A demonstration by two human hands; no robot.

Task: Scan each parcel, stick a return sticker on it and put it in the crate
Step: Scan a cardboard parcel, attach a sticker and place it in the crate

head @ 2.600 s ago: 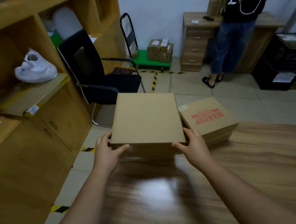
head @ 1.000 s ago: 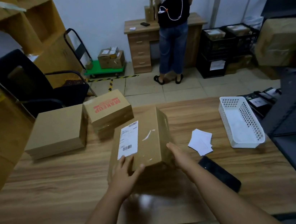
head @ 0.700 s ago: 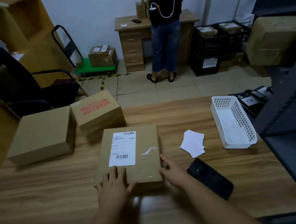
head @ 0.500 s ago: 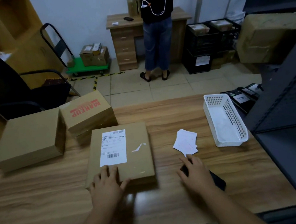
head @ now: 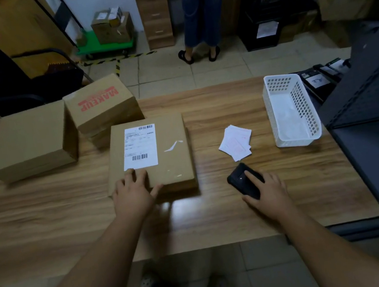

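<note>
Red block letters reading "MAKEUP" sit on top of the carton (head: 102, 101) at the far left of the table (head: 73, 219), printed upside down from this side. Next to it on the left lies a plain brown box (head: 29, 140), no writing showing. Front and centre is the parcel (head: 151, 153), a flat cardboard one lying label-up, its long axis running away from the person toward the far edge. Its white shipping label (head: 140, 147) carries a barcode at the top and another near the bottom; the small print between them is too blurred to read. A strip of clear tape glints beside the label.

The left hand (head: 133, 194) rests on the parcel's near left corner, fingers spread and fairly straight, fingertips just touching the label's lower edge, thumb out along the near edge. So the parcel stretches away from that hand, toward the "MAKEUP" carton, which it nearly touches.

Over to the right, the right hand (head: 268, 190) lies on the black handheld scanner (head: 243, 182), fingers laid over its near end; whether the thumb wraps under it, cannot tell. The scanner lies flat on the table, angled up to the left, well apart from the parcel.

Just beyond it sits a loose stack of return stickers (head: 235, 142), white with faint red print, unreadable. Right of those stands a white perforated plastic basket (head: 299, 104). Across the floor, a person (head: 199, 9) in jeans stands at a wooden desk.
</note>
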